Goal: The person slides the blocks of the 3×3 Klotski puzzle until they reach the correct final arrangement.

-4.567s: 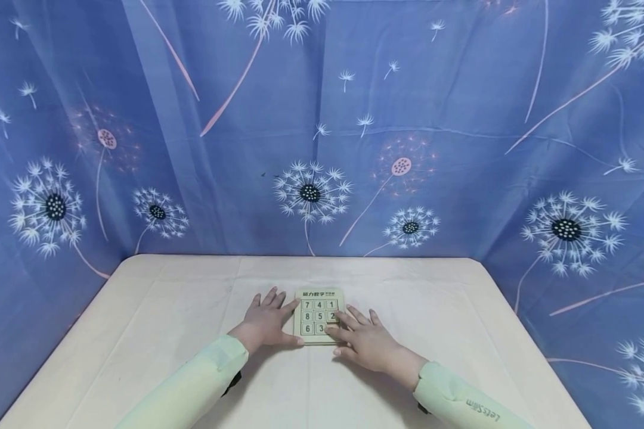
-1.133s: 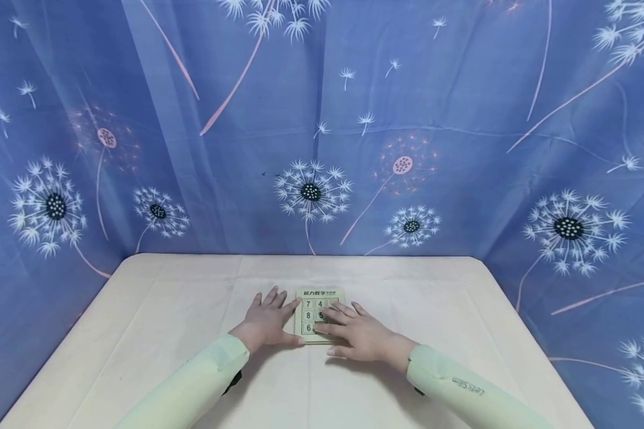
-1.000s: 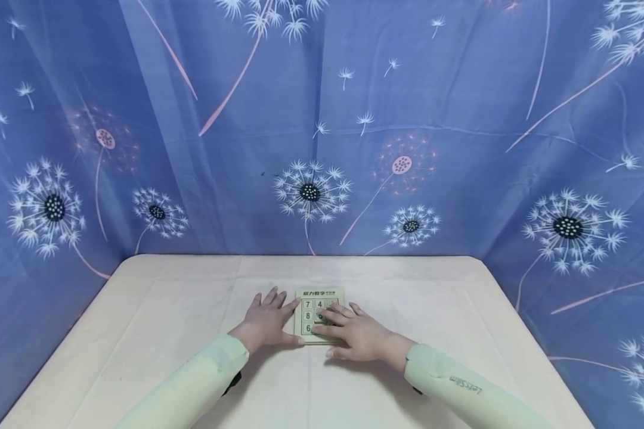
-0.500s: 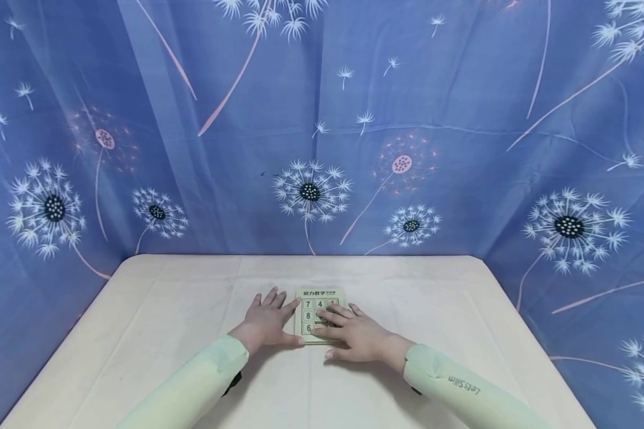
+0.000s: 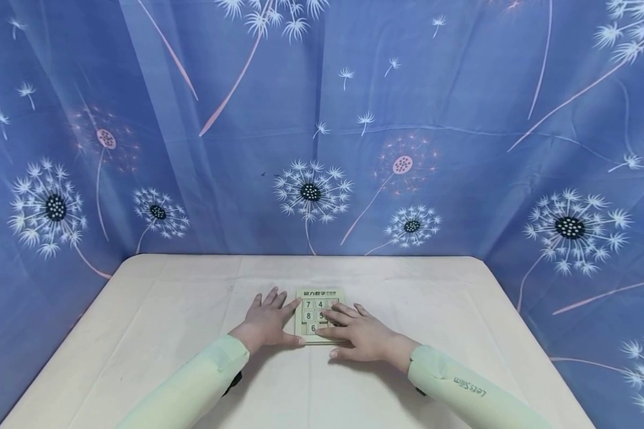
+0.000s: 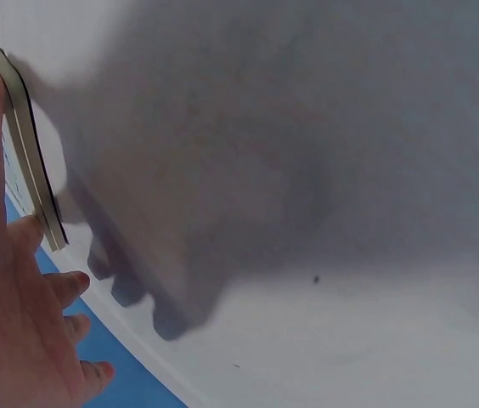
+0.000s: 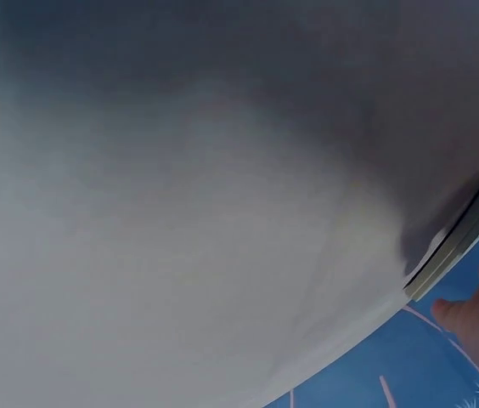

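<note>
A pale green number slide puzzle [image 5: 318, 293] lies flat on the table, with 7, 4, 8, 5 and 6 showing on its tiles. My left hand [image 5: 267, 323] rests at its left side, fingers spread, with thumb and index finger touching the edge. Over the right part of the board, my right hand [image 5: 366, 337] has its fingertips on the tiles, one just beside the 6 tile [image 5: 313, 328]. Those fingers cover the right column. In the left wrist view the puzzle's side [image 6: 29, 149] meets the thumb; the right wrist view catches its other side [image 7: 460, 238].
The table [image 5: 193, 298] has a cream cover with rounded far corners. A blue curtain [image 5: 236, 196] printed with dandelions hangs behind it and along both sides. Pale green sleeves [image 5: 193, 381] cover both forearms.
The 6 tile has slid right from the bottom left corner, leaving a gap there. My right hand moved left over the tiles, then slightly back right. The left hand stays put.
</note>
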Available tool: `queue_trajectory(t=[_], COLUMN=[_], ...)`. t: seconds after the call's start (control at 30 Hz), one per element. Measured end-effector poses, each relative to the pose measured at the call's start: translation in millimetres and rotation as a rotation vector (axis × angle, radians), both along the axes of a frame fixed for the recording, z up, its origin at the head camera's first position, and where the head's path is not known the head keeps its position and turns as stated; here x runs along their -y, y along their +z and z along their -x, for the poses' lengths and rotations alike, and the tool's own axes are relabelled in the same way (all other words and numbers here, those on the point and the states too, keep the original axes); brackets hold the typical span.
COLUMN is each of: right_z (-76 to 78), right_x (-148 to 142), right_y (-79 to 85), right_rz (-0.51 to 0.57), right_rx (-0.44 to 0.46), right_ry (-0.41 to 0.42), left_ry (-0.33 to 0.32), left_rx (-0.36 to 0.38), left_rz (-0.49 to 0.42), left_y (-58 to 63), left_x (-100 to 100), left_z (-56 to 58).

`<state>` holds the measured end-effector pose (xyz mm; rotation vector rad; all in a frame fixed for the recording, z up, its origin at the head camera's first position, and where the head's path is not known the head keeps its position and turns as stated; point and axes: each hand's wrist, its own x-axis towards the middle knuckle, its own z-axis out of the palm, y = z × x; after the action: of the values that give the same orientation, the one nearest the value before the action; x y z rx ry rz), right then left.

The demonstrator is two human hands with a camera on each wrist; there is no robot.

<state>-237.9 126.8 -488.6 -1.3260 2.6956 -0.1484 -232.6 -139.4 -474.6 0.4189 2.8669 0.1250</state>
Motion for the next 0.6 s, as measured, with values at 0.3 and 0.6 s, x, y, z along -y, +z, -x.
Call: queue_trajectory(t=[0.3, 0.6], right_z=[1.0, 2.4], right_x=[-2.1, -3.2], right_y=[-2.7, -1.9], right_rz=[0.018, 0.032], right_rx=[-0.005, -0.033], right_ry=[0.007, 0.026], left_ry=[0.002, 0.002], left_rx=[0.000, -0.004], left_rz=[-0.001, -0.012], left_y=[-3.1, -2.5], left_x=[1.6, 1.1], left_z=[1.0, -0.4])
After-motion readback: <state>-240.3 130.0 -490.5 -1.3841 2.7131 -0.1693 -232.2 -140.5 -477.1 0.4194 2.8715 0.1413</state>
